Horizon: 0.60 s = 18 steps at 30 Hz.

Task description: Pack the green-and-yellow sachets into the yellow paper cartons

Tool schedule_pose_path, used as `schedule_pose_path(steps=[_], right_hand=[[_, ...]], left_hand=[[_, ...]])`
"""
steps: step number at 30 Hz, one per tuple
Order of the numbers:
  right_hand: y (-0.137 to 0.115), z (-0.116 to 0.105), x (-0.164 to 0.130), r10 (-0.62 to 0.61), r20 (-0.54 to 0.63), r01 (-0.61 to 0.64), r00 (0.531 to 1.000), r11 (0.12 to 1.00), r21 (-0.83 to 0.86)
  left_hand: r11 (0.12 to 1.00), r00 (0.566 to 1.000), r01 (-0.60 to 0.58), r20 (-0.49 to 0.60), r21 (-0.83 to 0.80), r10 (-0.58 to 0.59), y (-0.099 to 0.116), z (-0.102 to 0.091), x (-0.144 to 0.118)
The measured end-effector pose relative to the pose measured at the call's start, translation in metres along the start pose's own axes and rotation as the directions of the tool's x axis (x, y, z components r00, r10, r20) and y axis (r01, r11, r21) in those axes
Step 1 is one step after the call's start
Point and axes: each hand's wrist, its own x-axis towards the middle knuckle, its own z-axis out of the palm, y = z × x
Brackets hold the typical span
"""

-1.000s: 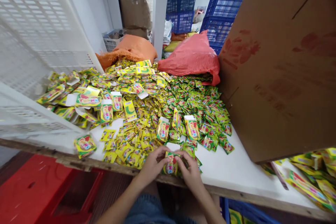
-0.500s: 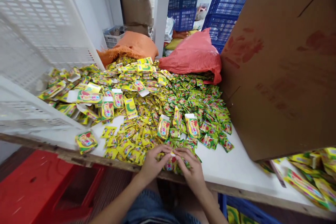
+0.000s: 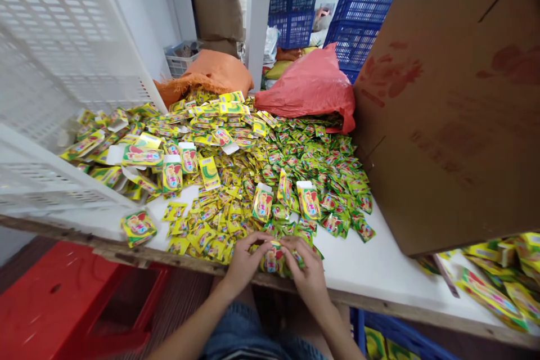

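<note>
The small yellow-green packet point(image 3: 273, 259), print too blurred to read, is grasped by left hand point(image 3: 244, 261) and right hand point(image 3: 307, 273) at the table edge point(image 3: 379, 306).

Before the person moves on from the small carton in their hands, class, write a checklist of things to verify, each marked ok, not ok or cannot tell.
1. Both hands on the small carton: ok; left hand and right hand grip it from either side.
2. Carton's top flap shut: cannot tell; the fingers cover it.
3. Carton filled: cannot tell.
4. More sachets in reach: ok; a heap lies just beyond the hands.
5. Flat cartons available: ok; heaped on the left.
6. Bare table to set it down: ok, on the right.
</note>
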Motion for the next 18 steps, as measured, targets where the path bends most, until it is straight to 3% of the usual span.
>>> schedule_pose_path(steps=[7,12,15,18], right_hand=[[0.009,0.017,-0.010,0.163,-0.067,-0.151,0.984,0.975,0.160],[0.000,0.020,-0.008,0.228,-0.129,-0.198,0.965,0.957,0.212],[-0.011,-0.025,-0.013,0.173,-0.173,-0.160,0.970,0.983,0.087],[-0.011,-0.111,-0.029,0.166,-0.126,-0.193,0.978,0.950,-0.247]], left_hand=[[0.998,0.996,-0.031,0.088,0.063,0.025,-0.002,-0.005,0.000],[0.993,0.994,0.033,0.106,-0.115,-0.021,0.001,0.004,-0.006],[0.999,0.998,-0.038,0.038,-0.034,0.039,0.008,0.002,0.003],[0.961,0.977,-0.092,-0.162,0.260,0.138,0.015,-0.011,0.031]])
